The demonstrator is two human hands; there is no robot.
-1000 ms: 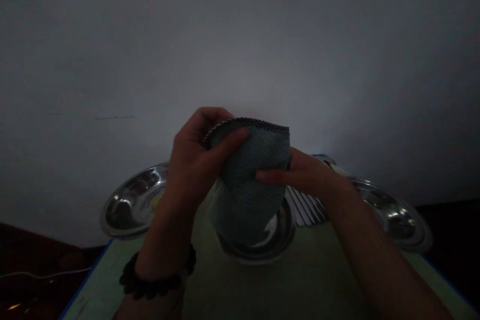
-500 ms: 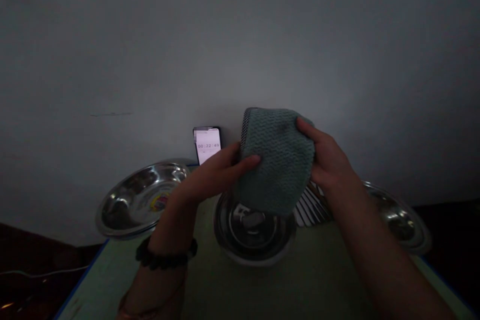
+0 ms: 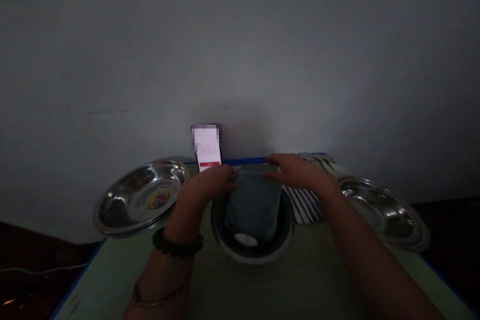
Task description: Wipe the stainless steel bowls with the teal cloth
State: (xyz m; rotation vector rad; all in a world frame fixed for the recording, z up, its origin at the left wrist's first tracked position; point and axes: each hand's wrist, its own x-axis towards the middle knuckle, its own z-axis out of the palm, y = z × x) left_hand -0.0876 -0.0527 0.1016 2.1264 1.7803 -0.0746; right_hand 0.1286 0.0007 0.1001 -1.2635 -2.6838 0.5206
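Note:
A grey-green ribbed cloth (image 3: 255, 202) sits in a steel bowl (image 3: 249, 260), its upper edge showing above the far rim. My left hand (image 3: 213, 181) is at the cloth's upper left edge, fingers slightly apart and their tips close to it. At the upper right corner, my right hand (image 3: 294, 170) has its thumb over the cloth and its fingers apart above it. Both hands look loose around the cloth and are a little blurred; light contact cannot be ruled out. Below the cloth, part of the bowl's shiny inside is visible.
Steel dishes (image 3: 129, 205) with a round label stand at the left, another steel dish (image 3: 397, 220) at the right. Several knives or similar cutlery (image 3: 303, 205) lie behind the bowl. A lit phone (image 3: 208, 147) leans on the wall (image 3: 240, 50) behind the green table (image 3: 240, 290).
The cloth has gone down from above the bowl into it. Both hands have lowered with it, and my right hand has moved left and loosened. The phone's screen looks different.

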